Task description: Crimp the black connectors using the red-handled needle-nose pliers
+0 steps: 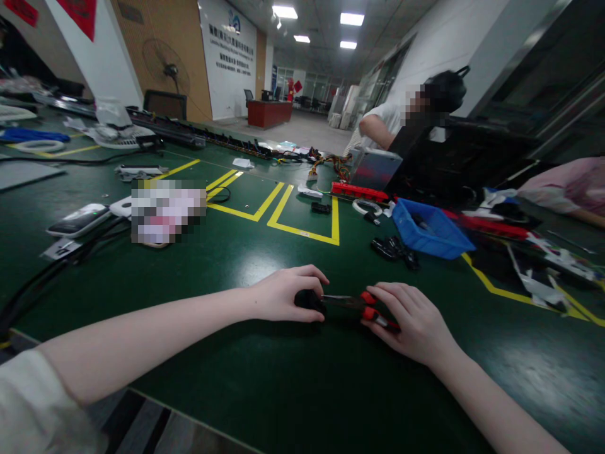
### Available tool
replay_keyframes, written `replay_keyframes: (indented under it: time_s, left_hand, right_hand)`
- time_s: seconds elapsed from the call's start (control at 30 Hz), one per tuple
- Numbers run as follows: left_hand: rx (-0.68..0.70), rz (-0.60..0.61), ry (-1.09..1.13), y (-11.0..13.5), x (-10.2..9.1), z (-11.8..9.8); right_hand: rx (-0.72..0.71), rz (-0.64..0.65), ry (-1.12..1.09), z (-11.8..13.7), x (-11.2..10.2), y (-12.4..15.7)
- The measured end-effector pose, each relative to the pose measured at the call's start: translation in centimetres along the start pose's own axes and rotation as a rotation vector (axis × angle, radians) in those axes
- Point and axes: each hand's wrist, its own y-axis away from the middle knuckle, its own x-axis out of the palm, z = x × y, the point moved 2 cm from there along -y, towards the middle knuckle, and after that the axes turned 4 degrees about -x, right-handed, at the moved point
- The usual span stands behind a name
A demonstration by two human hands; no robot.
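Observation:
Low over the green table, my left hand (289, 295) is closed around a small black part (309, 301), whose exact kind I cannot make out. My right hand (411, 318) grips a pair of pliers (368, 304) by the red and black handles. The metal jaws of the pliers point left and reach the black part; whether they clamp it or only touch it cannot be seen. Beyond my right hand lie several small black parts (394, 251), beside a blue plastic bin (430, 233) with a dark item inside.
Yellow tape (302, 234) marks rectangles on the green table (227, 372). Left of my arm are a blurred-out phone-like object (165, 214), a white and black device (78, 219) and black cables (57, 268). A metal box (375, 167) with wires stands near a person (382, 123) across the table.

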Motion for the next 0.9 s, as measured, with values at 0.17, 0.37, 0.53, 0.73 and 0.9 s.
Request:
replay_keyframes:
  time_s: [0.17,0.37,0.53,0.73,0.9]
  left_hand:
    - [0.008,-0.023,0.039,-0.04,-0.11,0.10]
    - [0.023,-0.043,0.069,-0.02,-0.16,0.00]
    - [0.000,-0.048,0.074,0.01,-0.18,-0.04]
    - [0.011,-0.029,0.068,-0.07,-0.13,0.12]
    - [0.000,-0.036,0.070,-0.07,-0.11,0.24]
  right_hand:
    - [0.012,-0.008,0.035,-0.02,0.03,0.15]
    - [0.016,-0.009,0.032,-0.01,-0.08,0.05]
    - [-0.003,0.001,0.026,0.13,-0.27,-0.16]
    - [-0.019,0.012,-0.006,0.17,-0.22,-0.13]
    - [-0.042,0.001,-0.010,0.23,0.02,-0.01]
